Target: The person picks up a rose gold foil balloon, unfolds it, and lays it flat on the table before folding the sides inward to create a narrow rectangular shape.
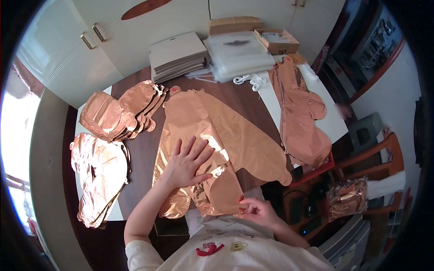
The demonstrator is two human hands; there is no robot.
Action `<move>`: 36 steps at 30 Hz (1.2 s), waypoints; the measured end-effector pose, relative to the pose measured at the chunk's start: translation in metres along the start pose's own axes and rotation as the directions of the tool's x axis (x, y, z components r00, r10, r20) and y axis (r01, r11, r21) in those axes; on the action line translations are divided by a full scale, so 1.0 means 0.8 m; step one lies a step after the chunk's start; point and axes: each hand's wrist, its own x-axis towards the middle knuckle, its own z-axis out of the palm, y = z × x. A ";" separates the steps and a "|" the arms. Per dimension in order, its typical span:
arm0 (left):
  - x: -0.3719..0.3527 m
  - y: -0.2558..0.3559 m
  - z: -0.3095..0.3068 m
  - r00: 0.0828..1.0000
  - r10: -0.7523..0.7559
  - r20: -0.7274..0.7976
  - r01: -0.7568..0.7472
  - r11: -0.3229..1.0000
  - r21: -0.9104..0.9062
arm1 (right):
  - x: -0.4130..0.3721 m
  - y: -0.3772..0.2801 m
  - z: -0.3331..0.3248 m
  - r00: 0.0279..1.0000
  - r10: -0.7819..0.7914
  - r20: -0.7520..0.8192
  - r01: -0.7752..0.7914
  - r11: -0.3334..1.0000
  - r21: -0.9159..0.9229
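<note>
The left hand (187, 163) is splaying over the copper foil (239, 144) while the right hand (260, 212) is pinching the near edge, uneven tugging possibly causing creases.

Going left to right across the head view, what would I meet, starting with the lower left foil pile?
Lower left foil pile → left hand, spread on the large foil piece → right hand, at its near edge → right foil pile → wooden chair.
</note>
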 end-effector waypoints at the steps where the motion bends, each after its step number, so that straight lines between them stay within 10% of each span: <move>1: 0.000 0.000 0.000 1.000 -0.002 -0.001 0.002 1.000 -0.009 | -0.001 -0.006 -0.014 0.998 -0.058 0.019 0.060 0.992 -0.111; 4: 0.000 -0.001 0.000 1.000 0.002 0.003 -0.002 1.000 -0.006 | 0.017 -0.031 -0.056 0.849 -0.141 -0.510 -0.093 0.909 -0.407; 8: 0.000 -0.001 -0.004 0.999 -0.013 0.049 0.013 1.000 -0.016 | 0.039 -0.014 -0.103 0.740 -0.457 -0.493 -0.282 0.455 -0.845; 21: 0.036 0.049 -0.050 0.968 0.243 -0.058 -0.244 0.970 -0.008 | 0.047 -0.008 -0.092 0.819 -0.241 -0.521 -0.316 0.568 -0.760; 36: 0.033 0.047 -0.021 0.995 0.095 -0.037 -0.094 0.995 0.027 | 0.057 -0.013 -0.098 0.846 -0.033 -0.532 -0.371 0.681 -0.631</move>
